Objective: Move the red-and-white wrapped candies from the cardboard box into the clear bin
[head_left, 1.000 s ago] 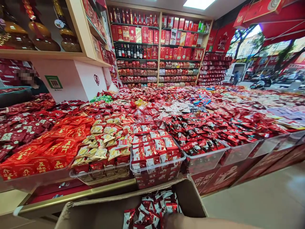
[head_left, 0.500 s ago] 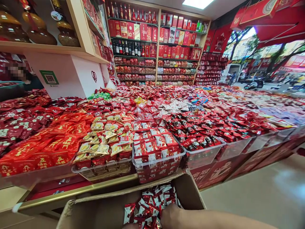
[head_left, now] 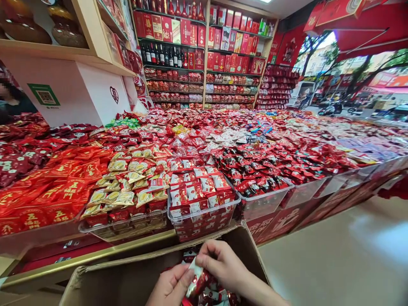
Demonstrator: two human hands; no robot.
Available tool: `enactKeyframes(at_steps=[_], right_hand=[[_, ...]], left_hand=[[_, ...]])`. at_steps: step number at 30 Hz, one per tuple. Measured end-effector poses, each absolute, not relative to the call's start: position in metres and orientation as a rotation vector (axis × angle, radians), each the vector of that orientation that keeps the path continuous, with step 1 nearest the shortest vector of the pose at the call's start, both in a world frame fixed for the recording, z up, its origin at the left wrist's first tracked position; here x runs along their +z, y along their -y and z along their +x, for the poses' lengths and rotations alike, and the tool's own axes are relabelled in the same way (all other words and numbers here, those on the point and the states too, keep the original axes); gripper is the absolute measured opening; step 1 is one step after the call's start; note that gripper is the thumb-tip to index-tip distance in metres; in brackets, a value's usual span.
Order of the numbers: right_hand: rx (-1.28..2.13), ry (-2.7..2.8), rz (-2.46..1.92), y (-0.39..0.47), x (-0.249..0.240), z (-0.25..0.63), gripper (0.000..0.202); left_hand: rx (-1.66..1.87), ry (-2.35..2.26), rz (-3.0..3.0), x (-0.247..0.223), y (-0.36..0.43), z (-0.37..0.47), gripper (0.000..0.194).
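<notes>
Over an open cardboard box (head_left: 105, 278), both my hands are closed on small red and white candy packets (head_left: 196, 276). My left hand (head_left: 170, 287) pinches the packets from the left side, thumb on top. At their upper end, my right hand (head_left: 221, 263) grips with thumb and bent forefinger. How many packets lie between the fingers I cannot tell. More loose packets of the same look lie in the box below, partly hidden by my hands. Just beyond the box, a clear plastic bin (head_left: 204, 208) holds similar red and white packets in neat rows.
Gold packets (head_left: 130, 178) and orange-red packets (head_left: 60, 191) fill the bins at left. Dark red packets (head_left: 255, 165) heap up at right. Shelves (head_left: 204, 55) with bottles and boxes stand behind. A person (head_left: 12, 97) is partly visible at far left. Floor (head_left: 306, 246) shows at right.
Both hands have risen from inside the box, now together with packets between them. The left hand, barely visible before, has come into view. The camera view has shifted slightly.
</notes>
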State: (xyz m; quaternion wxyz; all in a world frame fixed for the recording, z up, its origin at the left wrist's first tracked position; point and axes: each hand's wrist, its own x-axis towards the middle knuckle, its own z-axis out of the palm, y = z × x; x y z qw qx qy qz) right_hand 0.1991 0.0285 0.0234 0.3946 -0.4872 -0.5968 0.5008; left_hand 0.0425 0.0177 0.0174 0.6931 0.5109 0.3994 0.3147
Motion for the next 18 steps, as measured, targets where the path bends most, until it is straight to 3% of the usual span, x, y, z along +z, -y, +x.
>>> enactKeyframes(at_steps=[8,18], right_hand=[[1.355,1.267,-1.157,-0.035,0.051,0.217,0.033],[1.287,1.338,-1.194,-0.033,0.047,0.227,0.023]], left_hand=[[0.816,-0.91,0.901,0.054,-0.013,0.066,0.034],[0.771,-0.855,0.895,0.052,-0.005,0.074,0.043]])
